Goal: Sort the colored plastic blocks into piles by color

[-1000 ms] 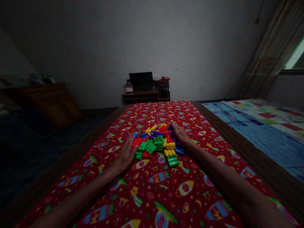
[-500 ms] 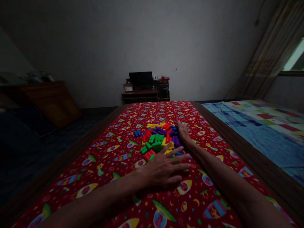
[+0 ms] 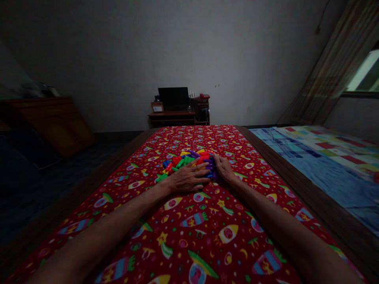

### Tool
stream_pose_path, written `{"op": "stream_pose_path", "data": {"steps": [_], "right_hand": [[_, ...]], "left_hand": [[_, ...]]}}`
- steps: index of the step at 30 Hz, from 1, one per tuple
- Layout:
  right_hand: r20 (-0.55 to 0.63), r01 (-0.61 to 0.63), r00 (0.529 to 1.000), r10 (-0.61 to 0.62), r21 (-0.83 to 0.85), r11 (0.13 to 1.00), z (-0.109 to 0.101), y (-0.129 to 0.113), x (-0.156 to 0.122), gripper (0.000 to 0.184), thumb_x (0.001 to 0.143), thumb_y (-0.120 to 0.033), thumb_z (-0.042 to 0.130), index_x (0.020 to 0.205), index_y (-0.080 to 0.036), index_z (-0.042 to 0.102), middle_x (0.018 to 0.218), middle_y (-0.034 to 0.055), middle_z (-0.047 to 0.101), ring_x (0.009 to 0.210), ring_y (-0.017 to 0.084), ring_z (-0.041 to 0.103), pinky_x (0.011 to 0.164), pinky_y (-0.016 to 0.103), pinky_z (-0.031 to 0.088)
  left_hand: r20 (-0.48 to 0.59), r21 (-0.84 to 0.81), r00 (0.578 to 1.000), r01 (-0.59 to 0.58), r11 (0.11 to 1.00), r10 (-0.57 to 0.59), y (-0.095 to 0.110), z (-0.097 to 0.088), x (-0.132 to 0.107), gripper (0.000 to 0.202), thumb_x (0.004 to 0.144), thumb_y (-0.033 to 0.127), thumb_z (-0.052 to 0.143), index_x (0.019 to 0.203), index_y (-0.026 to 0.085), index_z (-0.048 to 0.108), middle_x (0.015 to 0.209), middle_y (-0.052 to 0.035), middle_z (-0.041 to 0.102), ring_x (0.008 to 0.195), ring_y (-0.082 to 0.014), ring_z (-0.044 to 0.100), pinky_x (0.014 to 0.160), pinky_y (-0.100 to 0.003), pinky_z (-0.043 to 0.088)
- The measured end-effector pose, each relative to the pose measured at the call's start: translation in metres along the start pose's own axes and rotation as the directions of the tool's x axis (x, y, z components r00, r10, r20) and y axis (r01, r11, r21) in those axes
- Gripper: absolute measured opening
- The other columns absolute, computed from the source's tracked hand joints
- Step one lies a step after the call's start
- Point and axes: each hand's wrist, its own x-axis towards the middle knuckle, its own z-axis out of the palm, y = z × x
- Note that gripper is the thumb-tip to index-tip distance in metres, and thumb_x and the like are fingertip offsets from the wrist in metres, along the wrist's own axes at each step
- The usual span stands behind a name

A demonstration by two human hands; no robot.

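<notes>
A heap of small plastic building blocks [image 3: 185, 159] in red, green, yellow, blue and purple lies on a red tablecloth [image 3: 201, 228] printed with rockets and stars. My left hand [image 3: 187, 179] lies flat on the near side of the heap, fingers spread and pointing right, covering some blocks. My right hand [image 3: 223, 169] rests against the heap's right edge, fingers stretched toward the blocks. Neither hand grips anything that I can see.
The cloth covers a long wooden table [image 3: 299, 179] running away from me. A bed with a patchwork sheet [image 3: 325, 157] stands on the right. A low desk with a dark monitor [image 3: 174, 98] stands at the far wall. A wooden cabinet [image 3: 56, 122] stands left.
My left hand swept from the heap's left side around its near edge and pushed the blocks away from me. The heap now lies farther up the table and tighter. My right hand followed along its right edge.
</notes>
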Motion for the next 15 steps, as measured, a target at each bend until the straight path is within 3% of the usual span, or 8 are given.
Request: {"op": "stream_pose_path", "data": {"steps": [5, 7, 8, 9, 10, 11, 13, 15], "right_hand": [[-0.029, 0.115, 0.993, -0.115, -0.003, 0.993, 0.003, -0.005, -0.002, 0.052, 0.092, -0.056, 0.028, 0.093, -0.020, 0.065, 0.097, 0.0071, 0.068, 0.091, 0.021, 0.060, 0.083, 0.032, 0.046], [-0.074, 0.135, 0.988, -0.136, -0.014, 0.991, 0.004, -0.004, -0.002, 0.049, 0.093, -0.053, 0.028, 0.100, -0.020, 0.064, 0.103, 0.0085, 0.066, 0.096, 0.021, 0.059, 0.088, 0.033, 0.045], [-0.095, 0.128, 0.987, -0.130, -0.021, 0.991, 0.005, -0.002, -0.001, 0.049, 0.094, -0.052, 0.027, 0.103, -0.020, 0.063, 0.106, 0.0093, 0.065, 0.098, 0.022, 0.058, 0.090, 0.034, 0.044], [-0.114, 0.110, 0.987, -0.112, -0.028, 0.994, 0.006, -0.001, 0.000, 0.049, 0.094, -0.051, 0.027, 0.105, -0.020, 0.062, 0.107, 0.0098, 0.064, 0.100, 0.022, 0.057, 0.092, 0.035, 0.043], [-0.126, 0.088, 0.988, -0.091, -0.035, 0.996, 0.007, 0.001, 0.000, 0.049, 0.094, -0.050, 0.026, 0.106, -0.020, 0.062, 0.107, 0.0101, 0.064, 0.101, 0.023, 0.056, 0.094, 0.037, 0.042], [-0.134, 0.070, 0.988, -0.075, -0.039, 0.997, 0.009, 0.002, 0.001, 0.049, 0.095, -0.050, 0.025, 0.107, -0.020, 0.062, 0.108, 0.0105, 0.064, 0.103, 0.023, 0.056, 0.096, 0.038, 0.041], [-0.128, 0.063, 0.990, -0.068, -0.044, 0.997, 0.013, 0.004, 0.002, 0.050, 0.095, -0.050, 0.024, 0.111, -0.020, 0.061, 0.111, 0.0114, 0.063, 0.108, 0.024, 0.054, 0.099, 0.040, 0.039], [-0.099, 0.075, 0.992, -0.080, -0.052, 0.996, 0.020, 0.003, 0.001, 0.052, 0.095, -0.049, 0.024, 0.117, -0.019, 0.060, 0.114, 0.0130, 0.061, 0.112, 0.025, 0.052, 0.102, 0.042, 0.037]], "left_hand": [[0.057, -0.025, 0.998, -0.012, 1.000, 0.013, -0.015, -0.007, -0.014, 0.036, 0.091, 0.033, 0.053, 0.127, 0.033, 0.057, 0.141, -0.0031, 0.053, 0.139, -0.0271, 0.034, 0.117, -0.052, 0.018], [0.013, -0.014, 0.996, 0.088, 0.996, -0.088, -0.013, -0.010, -0.029, 0.039, 0.091, 0.035, 0.051, 0.130, 0.035, 0.054, 0.144, -0.0011, 0.050, 0.141, -0.0271, 0.032, 0.117, -0.053, 0.017], [-0.042, -0.002, 0.979, 0.197, 0.980, -0.197, -0.012, -0.009, -0.039, 0.040, 0.092, 0.035, 0.048, 0.132, 0.035, 0.052, 0.146, -0.0011, 0.047, 0.142, -0.0274, 0.029, 0.117, -0.054, 0.016], [-0.107, 0.003, 0.935, 0.341, 0.940, -0.339, -0.010, -0.007, -0.049, 0.042, 0.094, 0.036, 0.044, 0.135, 0.034, 0.049, 0.148, -0.0021, 0.045, 0.143, -0.0278, 0.026, 0.117, -0.055, 0.014], [-0.174, -0.009, 0.856, 0.493, 0.870, -0.487, -0.010, -0.004, -0.058, 0.044, 0.095, 0.036, 0.037, 0.138, 0.030, 0.046, 0.150, -0.0039, 0.042, 0.144, -0.0280, 0.024, 0.117, -0.056, 0.014], [-0.216, -0.045, 0.752, 0.629, 0.776, -0.622, -0.011, 0.001, -0.067, 0.047, 0.097, 0.035, 0.030, 0.141, 0.026, 0.043, 0.151, -0.0062, 0.039, 0.144, -0.0276, 0.022, 0.116, -0.056, 0.014], [-0.200, -0.165, 0.548, 0.798, 0.580, -0.812, -0.016, 0.012, -0.077, 0.052, 0.097, 0.035, 0.020, 0.144, 0.018, 0.037, 0.152, -0.0104, 0.037, 0.143, -0.0251, 0.025, 0.117, -0.052, 0.020], [-0.116, -0.273, 0.410, 0.862, 0.426, -0.904, -0.024, 0.022, -0.076, 0.055, 0.096, 0.035, 0.016, 0.144, 0.014, 0.035, 0.150, -0.0125, 0.039, 0.141, -0.0226, 0.031, 0.116, -0.046, 0.025]]}}
